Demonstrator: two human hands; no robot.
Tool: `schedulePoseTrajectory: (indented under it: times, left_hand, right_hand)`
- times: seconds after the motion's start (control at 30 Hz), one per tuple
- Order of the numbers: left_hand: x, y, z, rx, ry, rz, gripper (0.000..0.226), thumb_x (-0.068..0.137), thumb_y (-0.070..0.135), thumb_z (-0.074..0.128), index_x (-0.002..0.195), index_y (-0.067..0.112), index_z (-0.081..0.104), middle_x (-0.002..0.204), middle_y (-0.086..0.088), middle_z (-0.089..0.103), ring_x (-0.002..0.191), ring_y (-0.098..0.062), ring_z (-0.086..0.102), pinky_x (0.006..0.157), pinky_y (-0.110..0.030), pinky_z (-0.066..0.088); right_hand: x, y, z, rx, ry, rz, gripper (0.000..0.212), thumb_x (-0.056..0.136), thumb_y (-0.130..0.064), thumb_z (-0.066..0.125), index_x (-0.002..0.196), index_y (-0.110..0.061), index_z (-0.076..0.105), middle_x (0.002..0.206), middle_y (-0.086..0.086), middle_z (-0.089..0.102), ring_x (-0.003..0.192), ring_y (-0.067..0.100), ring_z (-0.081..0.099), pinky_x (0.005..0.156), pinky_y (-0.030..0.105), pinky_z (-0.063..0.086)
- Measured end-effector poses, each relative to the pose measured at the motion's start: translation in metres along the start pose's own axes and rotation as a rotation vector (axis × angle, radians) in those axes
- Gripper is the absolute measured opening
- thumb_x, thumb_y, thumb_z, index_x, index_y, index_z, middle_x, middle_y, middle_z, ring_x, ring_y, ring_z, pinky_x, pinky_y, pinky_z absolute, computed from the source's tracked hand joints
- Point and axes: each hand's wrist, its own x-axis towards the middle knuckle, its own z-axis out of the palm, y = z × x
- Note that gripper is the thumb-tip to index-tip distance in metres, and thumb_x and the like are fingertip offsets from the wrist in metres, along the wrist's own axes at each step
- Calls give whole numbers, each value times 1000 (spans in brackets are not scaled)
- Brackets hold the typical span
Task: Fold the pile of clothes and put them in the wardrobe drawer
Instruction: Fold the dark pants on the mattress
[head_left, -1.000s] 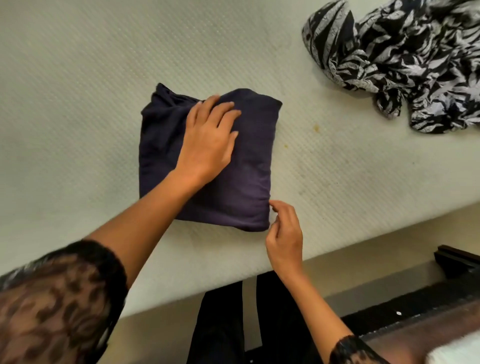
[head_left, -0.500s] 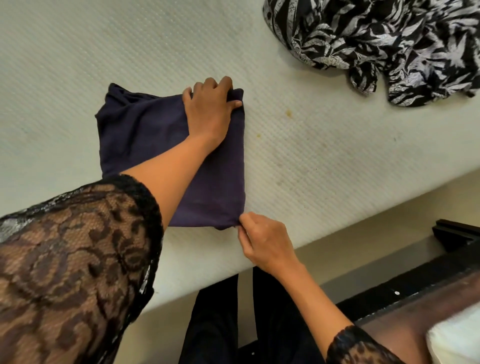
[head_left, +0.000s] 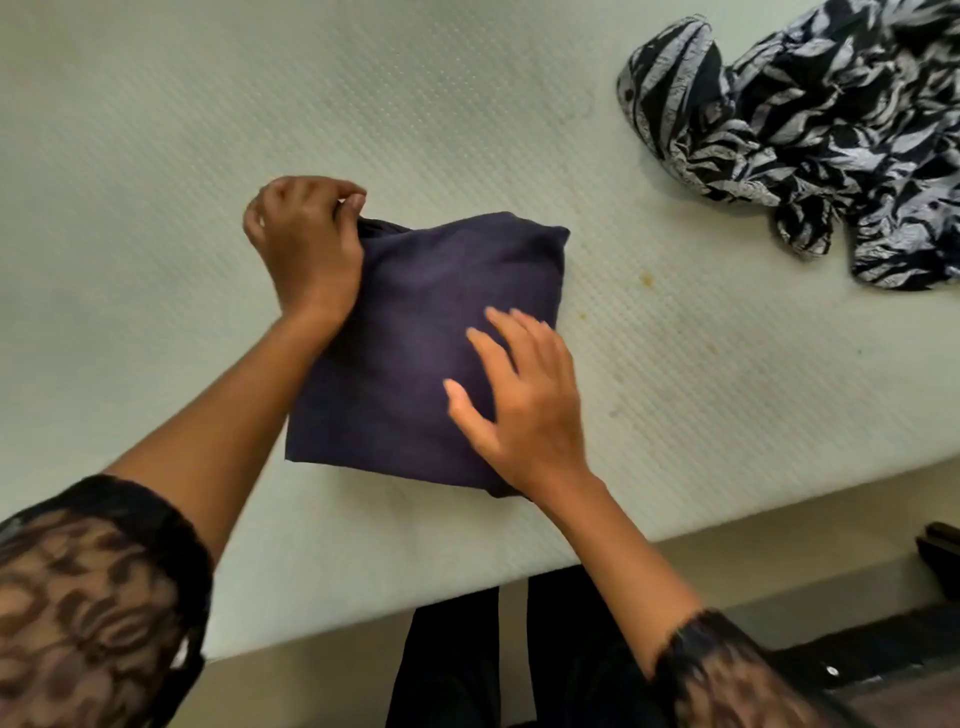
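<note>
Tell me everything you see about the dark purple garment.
The garment is dark purple, of soft matte fabric, folded into a rough rectangle with a bunched far-left corner. It lies flat on the pale mattress, near its front edge. The left hand grips that corner; the right hand rests with straight fingers on its near-right part.

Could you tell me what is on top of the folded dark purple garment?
The right hand lies flat on the garment; the left hand pinches its far left corner. Its inner folds and the mattress beneath are covered.
</note>
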Motion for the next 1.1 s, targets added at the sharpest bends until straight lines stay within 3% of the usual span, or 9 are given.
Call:
schedulePoseTrajectory:
  times: [0.13,0.33,0.5,0.63,0.77,0.83,0.9,1.0,1.1]
  left_hand:
    - [-3,-46,-13,22,-261,190,43,85,49,52,108,14,63,126,-9,54,124,-30,39,100,-43,29]
    - [11,-42,15,210,-290,98,43,95,43,40,110,6,55,123,-16,53,121,-33,39,98,-45,26]
    - [1,-38,21,215,-282,-14,42,99,41,32,114,7,51,122,-16,52,114,-33,43,93,-43,29]
    - [-8,-30,7,-63,-291,-182,49,96,42,39,135,13,36,134,-14,45,121,-32,42,98,-44,33]
    - [-58,-27,-4,-243,-265,-381,71,89,50,50,141,8,27,142,-12,37,127,-30,40,101,-41,36]
    - [-83,-31,-7,-232,-278,-517,77,82,57,55,134,5,35,136,-15,44,122,-33,45,99,-42,39]
    - [-95,-30,-10,-188,-318,-650,78,76,64,58,122,3,45,126,-16,51,115,-35,49,93,-41,41]
    - [-92,-35,-13,-228,-383,-787,81,69,67,64,117,3,50,123,-14,55,112,-33,52,91,-37,41]
    - [-77,-45,-22,-498,-518,-946,81,59,63,75,115,7,56,117,-6,61,103,-26,58,88,-34,47]
  right_hand:
    - [45,-23,56,-236,-297,-50,68,87,-61,36,146,-29,28,156,6,18,144,30,9,108,67,-2]
    - [59,-16,83,-371,-419,30,74,83,-74,18,148,-39,7,158,-2,0,145,27,-8,104,69,-12]
    - [20,-9,74,-332,-407,20,78,82,-75,27,148,-34,18,157,3,10,145,29,1,106,68,-7]
    - [-27,-2,52,-305,-465,-116,76,83,-71,37,146,-30,26,155,6,18,144,30,13,107,67,8]
    - [-31,1,34,-110,-361,334,72,89,-63,28,149,-28,10,157,6,-1,145,27,0,115,55,4]
    - [-27,5,27,35,-304,534,72,92,-56,34,149,-27,2,158,8,-4,144,27,9,111,51,27]
    - [-24,7,21,114,-319,552,77,93,-52,43,148,-30,-5,158,6,-5,143,24,17,102,43,43]
    - [-19,6,18,195,-310,553,85,88,-46,57,148,-36,-2,157,7,-2,144,21,13,105,36,39]
    - [-5,7,12,339,-266,718,108,71,-42,77,147,-41,-1,153,7,11,137,20,28,103,29,36]
